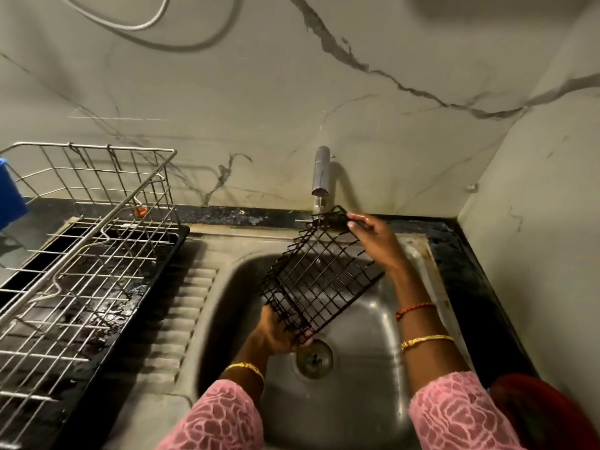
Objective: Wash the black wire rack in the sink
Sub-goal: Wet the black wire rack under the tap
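Head view. Black wire rack (319, 280) held tilted above sink (383, 323) basin, upper corner under running tap (320, 172). Left hand (279, 332) grips lower corner near drain; right hand (373, 237) pinches upper edge beside tap, fingers (355, 219) curled on wire. Judged light, stiff, slippery when wet; frame edges offer surest hold. Appearance: glossy black grid, raised sides, open mesh.

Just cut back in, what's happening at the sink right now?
A person is rinsing the black wire rack, held tilted over the sink under a thin stream from the tap. The left hand grips its lower corner, the right hand its upper edge. A metal dish rack stands to the left.
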